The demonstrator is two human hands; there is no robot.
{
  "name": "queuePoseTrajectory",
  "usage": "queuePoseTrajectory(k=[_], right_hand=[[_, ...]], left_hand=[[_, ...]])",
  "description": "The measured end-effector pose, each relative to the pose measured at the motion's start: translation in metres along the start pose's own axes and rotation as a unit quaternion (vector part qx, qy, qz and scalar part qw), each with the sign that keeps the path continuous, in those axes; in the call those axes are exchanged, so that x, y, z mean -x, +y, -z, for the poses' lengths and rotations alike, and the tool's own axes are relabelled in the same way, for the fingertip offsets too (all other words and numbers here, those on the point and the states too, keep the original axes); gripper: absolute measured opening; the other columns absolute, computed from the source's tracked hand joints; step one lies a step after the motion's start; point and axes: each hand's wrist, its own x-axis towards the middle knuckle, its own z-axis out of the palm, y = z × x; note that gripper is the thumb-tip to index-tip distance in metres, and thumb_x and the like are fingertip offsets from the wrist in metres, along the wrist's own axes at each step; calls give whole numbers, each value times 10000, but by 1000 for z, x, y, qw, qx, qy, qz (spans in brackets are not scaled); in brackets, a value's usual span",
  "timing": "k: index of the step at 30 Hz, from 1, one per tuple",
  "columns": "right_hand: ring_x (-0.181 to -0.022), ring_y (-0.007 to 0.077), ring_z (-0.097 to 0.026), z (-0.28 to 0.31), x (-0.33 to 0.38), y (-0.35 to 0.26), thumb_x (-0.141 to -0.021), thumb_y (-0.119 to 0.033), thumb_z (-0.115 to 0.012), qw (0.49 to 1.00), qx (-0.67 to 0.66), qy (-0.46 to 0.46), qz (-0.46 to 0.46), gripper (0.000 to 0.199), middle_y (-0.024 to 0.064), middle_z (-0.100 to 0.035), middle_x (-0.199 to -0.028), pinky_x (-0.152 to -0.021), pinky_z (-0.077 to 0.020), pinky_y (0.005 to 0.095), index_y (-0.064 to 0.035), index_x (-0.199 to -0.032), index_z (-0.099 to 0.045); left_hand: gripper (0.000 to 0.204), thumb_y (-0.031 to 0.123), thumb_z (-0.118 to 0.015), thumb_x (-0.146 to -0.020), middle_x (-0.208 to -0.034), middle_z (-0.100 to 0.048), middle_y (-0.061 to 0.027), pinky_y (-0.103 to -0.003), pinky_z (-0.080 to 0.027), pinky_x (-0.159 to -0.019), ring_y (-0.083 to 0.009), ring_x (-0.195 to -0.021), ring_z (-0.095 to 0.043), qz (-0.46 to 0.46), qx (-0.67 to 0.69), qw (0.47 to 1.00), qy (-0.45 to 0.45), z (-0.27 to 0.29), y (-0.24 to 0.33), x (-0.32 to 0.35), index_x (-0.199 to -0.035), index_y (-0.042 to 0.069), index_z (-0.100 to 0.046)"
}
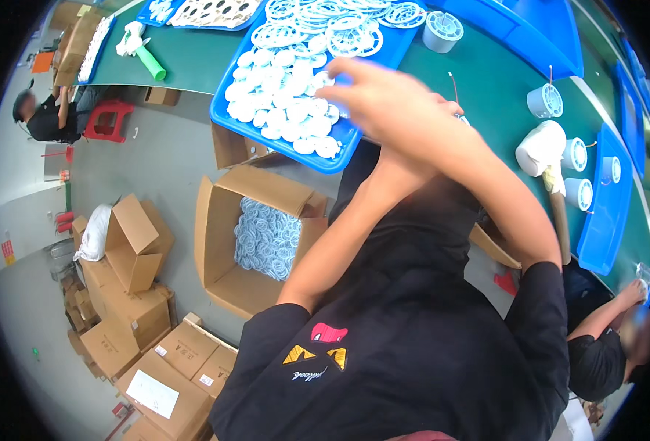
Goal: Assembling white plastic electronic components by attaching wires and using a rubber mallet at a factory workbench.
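Note:
My right hand (373, 95) reaches over the near right part of a blue tray (226, 110). Its fingers are apart and a little blurred, close to a pile of small white round discs (284, 110); nothing shows between them. The right forearm crosses over my left wrist and hides most of my left hand (442, 105). Its visible fingertips are curled against the edge of a white part (464, 119), from which a thin red wire (453, 82) seems to rise. Larger white spoked rings (307, 22) lie heaped at the tray's far end.
White cylindrical housings (545, 101), some with red wires, stand on the green table (486, 70). A mallet with a white wrapped head (542, 149) lies at right, near a blue tray (608, 198). Below left, a carton (226, 283) holds blue-white rings. Two other people work at the sides.

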Motion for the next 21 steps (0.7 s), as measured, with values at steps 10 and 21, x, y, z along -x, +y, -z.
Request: queuePoseTrajectory(k=[10, 21], right_hand=[[-981, 327, -722, -34, -17, 10, -868, -57, -711, 998, 41, -45, 10, 262, 164, -623, -1076, -797, -613, 426, -44, -1124, -659], [-749, 87, -662, 89, 89, 21, -1034, -96, -689, 903, -280, 120, -302, 191, 71, -736, -958, -660, -535, 254, 21, -1182, -723]], left_hand=[[664, 222, -827, -813, -1295, -630, -158, -458, -424, -1115, -359, -1238, -567, 6, -46, 995, -89, 12, 18, -14, -1417, 101, -581], [659, 374, -931, -727, -1135, -649, -148, -474, -445, -883, -364, -1081, -618, 40, -104, 992, -52, 10, 21, -22, -1218, 64, -617]])
